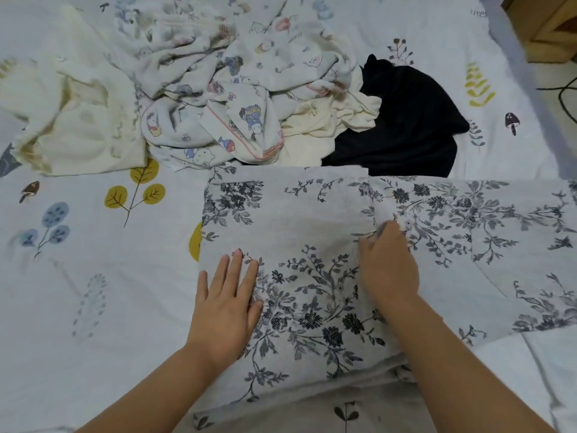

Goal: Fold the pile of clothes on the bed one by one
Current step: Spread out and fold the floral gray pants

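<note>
I look down at a bed [93, 307] covered by a white sheet printed with leaves and mushrooms. A floral cloth [296, 220], pale with dark blue-grey flowers, lies spread across the near middle and runs off to the right. Part of it is folded over, with a straight fold edge at its left side and a straight top edge.

My left hand [226, 303] lies flat on the cloth near that left edge, fingers straight and together, palm down. My right hand [388, 264] sits on the cloth toward its middle, fingers curled and pinching an inner edge of the fabric.

Just beyond the cloth's top edge sits the pile [218, 98]: cream pieces at left, cartoon-print fabric in the centre, a black garment [415, 120] at right, touching the cloth's far edge.

Bare sheet lies open to the left of the cloth. A wooden cabinet [549, 26] stands at the far right corner.
</note>
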Demonstrator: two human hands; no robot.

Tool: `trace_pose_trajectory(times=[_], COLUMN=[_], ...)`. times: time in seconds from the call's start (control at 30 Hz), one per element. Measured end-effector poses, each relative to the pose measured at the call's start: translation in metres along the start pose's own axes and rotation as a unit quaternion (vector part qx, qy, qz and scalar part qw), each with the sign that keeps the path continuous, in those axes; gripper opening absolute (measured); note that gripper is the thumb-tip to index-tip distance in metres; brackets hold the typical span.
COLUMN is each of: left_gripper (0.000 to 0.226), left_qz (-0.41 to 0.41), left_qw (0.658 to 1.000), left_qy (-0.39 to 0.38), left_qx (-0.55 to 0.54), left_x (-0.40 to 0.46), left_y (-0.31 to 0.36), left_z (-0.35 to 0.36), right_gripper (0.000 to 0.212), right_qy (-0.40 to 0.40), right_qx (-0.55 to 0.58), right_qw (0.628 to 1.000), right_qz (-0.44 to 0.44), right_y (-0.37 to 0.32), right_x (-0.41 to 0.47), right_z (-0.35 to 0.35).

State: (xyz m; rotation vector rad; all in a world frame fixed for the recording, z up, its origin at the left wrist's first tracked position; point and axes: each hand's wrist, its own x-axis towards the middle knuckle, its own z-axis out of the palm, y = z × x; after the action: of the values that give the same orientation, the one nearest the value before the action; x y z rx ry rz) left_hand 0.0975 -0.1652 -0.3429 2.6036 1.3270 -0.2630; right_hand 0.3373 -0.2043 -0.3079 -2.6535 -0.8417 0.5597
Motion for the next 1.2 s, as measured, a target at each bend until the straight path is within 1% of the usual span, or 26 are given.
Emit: trace_pose_trajectory(times=[0.1,0.2,0.3,0.33,0.4,0.43,0.5,0.53,0.6,0.67,0.73,0.8,0.87,0.9,0.93,1.0,1.03,1.1,1.2], left_gripper=[0.06,0.06,0.06,0.061,0.063,0.065,0.069,0.069,0.066,0.063,0.063,0.063,0.063,0.063,0.064,0.066,0.067,0.072,0.079], left_qz=[0.003,0.016,0.017,0.012,-0.004,-0.012,-0.02,-0.022,-0.022,-0.023,-0.023,-0.024,-0.03,-0.031,-0.031,-0.028,-0.027,-0.03,-0.026], left_qw=[1.0,1.0,0.999,0.999,0.999,0.999,0.999,0.998,0.999,0.999,0.999,0.999,0.999,0.999,0.999,0.999,0.999,0.999,0.999], left_qy=[0.004,0.007,0.007,0.002,-0.013,-0.024,-0.038,-0.041,-0.042,-0.035,-0.031,-0.026,-0.021,-0.018,-0.016,-0.012,-0.012,-0.008,-0.009], left_qx=[0.003,0.011,0.027,0.03,0.028,0.028,0.032,0.033,0.026,0.027,0.026,0.017,0.007,0.003,-0.001,-0.011,-0.015,-0.019,-0.018], left_x=[-0.001,-0.002,-0.001,0.0,0.0,0.0,-0.001,-0.002,-0.004,-0.005,-0.004,-0.004,-0.005,-0.004,-0.004,-0.004,-0.004,-0.005,-0.005], left_y=[0.002,0.006,0.007,0.007,0.008,0.01,0.016,0.019,0.029,0.038,0.045,0.048,0.049,0.049,0.049,0.049,0.049,0.047,0.047], left_z=[-0.002,-0.002,0.001,0.001,-0.001,-0.002,-0.005,-0.005,-0.006,-0.006,-0.006,-0.004,-0.002,-0.001,-0.001,-0.001,-0.002,-0.001,-0.004], right_gripper=[0.04,0.052,0.044,0.041,0.038,0.037,0.034,0.032,0.03,0.033,0.048,0.067,0.077,0.079,0.074,0.042,0.03,0.027,0.023], right_qy=[-0.035,-0.026,-0.036,-0.037,-0.023,0.002,0.058,0.07,0.064,0.077,0.114,0.151,0.178,0.187,0.195,0.208,0.214,0.222,0.231], right_qx=[-0.029,-0.086,-0.116,-0.11,-0.053,-0.023,-0.004,-0.005,0.006,0.025,0.091,0.195,0.294,0.333,0.372,0.453,0.485,0.498,0.478], right_qw=[0.999,0.994,0.991,0.991,0.998,1.0,0.998,0.996,0.989,0.978,0.959,0.924,0.873,0.845,0.817,0.778,0.767,0.781,0.831], right_qz=[-0.012,-0.06,-0.061,-0.059,-0.031,-0.01,0.032,0.062,0.135,0.19,0.242,0.292,0.346,0.376,0.395,0.383,0.362,0.304,0.163], right_y=[0.01,0.025,0.03,0.033,0.043,0.054,0.086,0.106,0.144,0.166,0.176,0.18,0.19,0.193,0.197,0.202,0.202,0.197,0.165], right_x=[-0.02,-0.029,-0.025,-0.024,-0.025,-0.026,-0.025,-0.023,-0.016,-0.009,0.0,0.008,0.023,0.028,0.034,0.044,0.047,0.05,0.039], right_z=[-0.006,-0.011,-0.012,-0.014,-0.028,-0.037,-0.058,-0.068,-0.083,-0.097,-0.108,-0.117,-0.119,-0.12,-0.12,-0.12,-0.121,-0.123,-0.133])
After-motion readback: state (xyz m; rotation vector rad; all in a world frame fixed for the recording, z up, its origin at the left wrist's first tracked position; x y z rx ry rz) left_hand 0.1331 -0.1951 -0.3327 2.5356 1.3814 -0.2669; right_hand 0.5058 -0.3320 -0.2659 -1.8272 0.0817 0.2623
